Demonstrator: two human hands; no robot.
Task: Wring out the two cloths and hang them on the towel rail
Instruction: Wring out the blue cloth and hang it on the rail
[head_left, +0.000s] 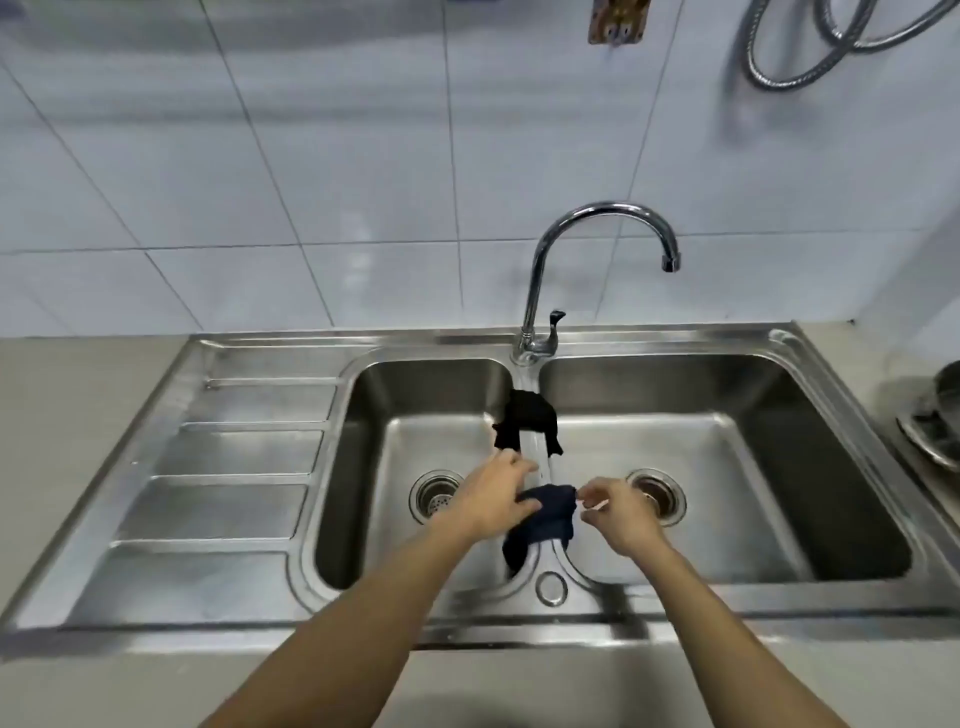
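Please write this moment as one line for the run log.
left hand: gripping dark blue cloth | right hand: pinching its edge | black cloth: draped on sink divider, untouched

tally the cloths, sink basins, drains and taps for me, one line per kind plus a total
cloths: 2, a black cloth draped over the sink divider and a navy cloth nearer, in the grip of the left hand, with the right hand at its edge
sink basins: 2
drains: 2
taps: 1
total: 7
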